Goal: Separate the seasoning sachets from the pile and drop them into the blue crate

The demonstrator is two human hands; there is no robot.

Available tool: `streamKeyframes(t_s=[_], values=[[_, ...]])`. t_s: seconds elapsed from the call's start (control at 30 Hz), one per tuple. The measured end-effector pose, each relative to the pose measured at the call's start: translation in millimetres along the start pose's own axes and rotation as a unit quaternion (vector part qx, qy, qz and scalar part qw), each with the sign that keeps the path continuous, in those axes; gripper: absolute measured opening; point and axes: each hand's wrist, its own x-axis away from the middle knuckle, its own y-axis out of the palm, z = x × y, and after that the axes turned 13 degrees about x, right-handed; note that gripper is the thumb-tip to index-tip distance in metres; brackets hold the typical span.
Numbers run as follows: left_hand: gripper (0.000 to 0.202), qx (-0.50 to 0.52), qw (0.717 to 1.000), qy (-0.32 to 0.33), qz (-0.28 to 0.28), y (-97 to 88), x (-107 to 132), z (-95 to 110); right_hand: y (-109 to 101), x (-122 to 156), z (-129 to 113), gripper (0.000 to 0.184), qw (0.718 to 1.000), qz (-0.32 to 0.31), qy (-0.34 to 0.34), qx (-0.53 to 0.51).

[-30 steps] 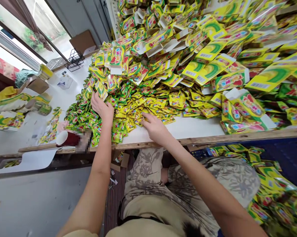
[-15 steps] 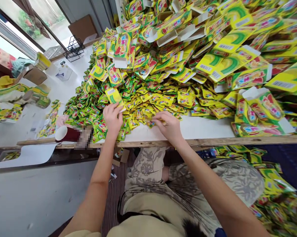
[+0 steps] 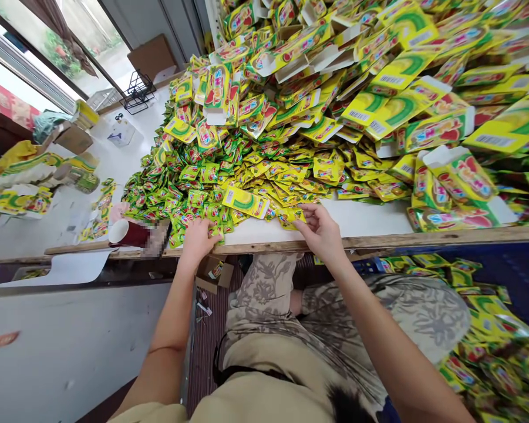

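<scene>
My left hand [image 3: 198, 241] is at the table's front edge, its thumb and fingers closing around a green sachet [image 3: 216, 231] at the rim of the green heap. To the right, my right hand [image 3: 320, 233] has its thumb and fingertips on a yellow sachet [image 3: 289, 218] at the edge of the yellow heap. A small yellow box [image 3: 245, 201] lies between the two hands on top of the sachets, touched by neither. Loose green sachets [image 3: 158, 191] spread out on the left, yellow sachets [image 3: 286, 171] in the middle.
A high pile of yellow boxes [image 3: 391, 76], several with open flaps, covers the back and right. A dark red cup [image 3: 136, 234] lies on its side at the left front. Beyond are a clear jar [image 3: 84, 181] and a black wire rack [image 3: 137, 93]. More packets [image 3: 497, 376] are down at the right.
My left hand has let go of the small yellow box, now lying on the sachets, and moved down to the green ones. My right hand has shifted slightly right and down.
</scene>
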Motion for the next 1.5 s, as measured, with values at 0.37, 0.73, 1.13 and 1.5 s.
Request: streamKeyframes(t_s=[0.37,0.73,1.13,1.5], values=[[0.015,0.42,0.905,0.008,0.062,12.5,3,52,12,17,-40,0.031,0.987,-0.113,-0.017,-0.109],[0.031,0.6,0.798,0.009,-0.052,53.7,16,112,2,13,-57,0.008,0.996,-0.08,-0.046,0.019],[0.029,0.636,0.771,-0.03,-0.036,78.2,24,116,7,20,-42,0.022,0.991,-0.092,0.06,-0.077],[0.022,0.521,0.852,0.054,-0.01,69.0,33,136,-15,25,-55,0.032,0.983,-0.132,-0.068,0.109]])
